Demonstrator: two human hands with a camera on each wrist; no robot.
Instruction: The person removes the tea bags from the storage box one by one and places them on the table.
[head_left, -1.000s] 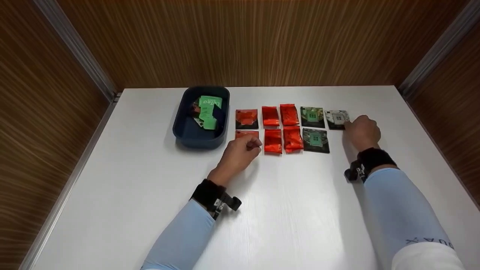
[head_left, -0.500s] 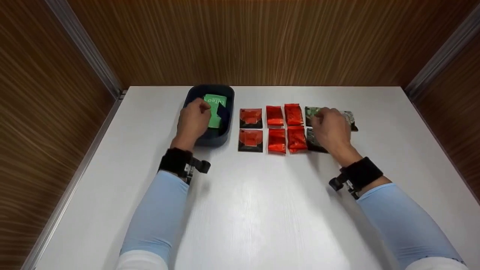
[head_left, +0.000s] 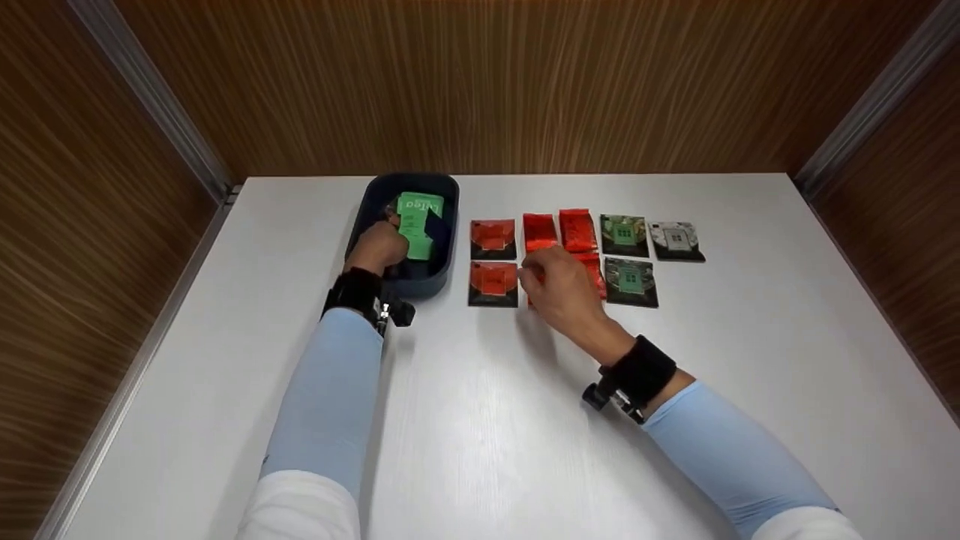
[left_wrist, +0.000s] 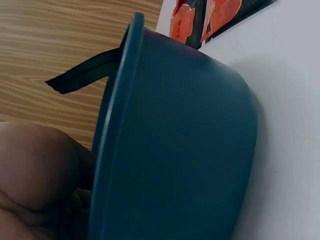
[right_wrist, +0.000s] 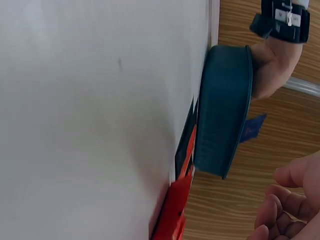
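My left hand (head_left: 381, 244) reaches over the near-left wall into a dark blue plastic bin (head_left: 425, 286). Its fingertips are hidden inside, beside a light-green sachet printed with tea lettering (head_left: 421, 206). In the left wrist view the bin's outer wall (left_wrist: 185, 125) hides them too, so I cannot tell what they hold. My right hand (head_left: 564, 292) hovers over the red foil packets (head_left: 577, 229), partly covering the front ones. Seen from the right wrist, its fingers (right_wrist: 270, 210) are loosely curled with nothing between them. To its left lie two red-and-black sachets (head_left: 493, 285).
Two dark sachets with green labels (head_left: 631, 281) lie right of the foil packets. A grey-white sachet (head_left: 676, 238) ends the back row. Wood-grain panels (head_left: 510, 90) enclose the white table (head_left: 480, 450) at the back and sides.
My left hand has moved from the red-and-black sachets to the bin and dipped inside. My right hand has left the grey-white sachet and moved left over the foil packets.
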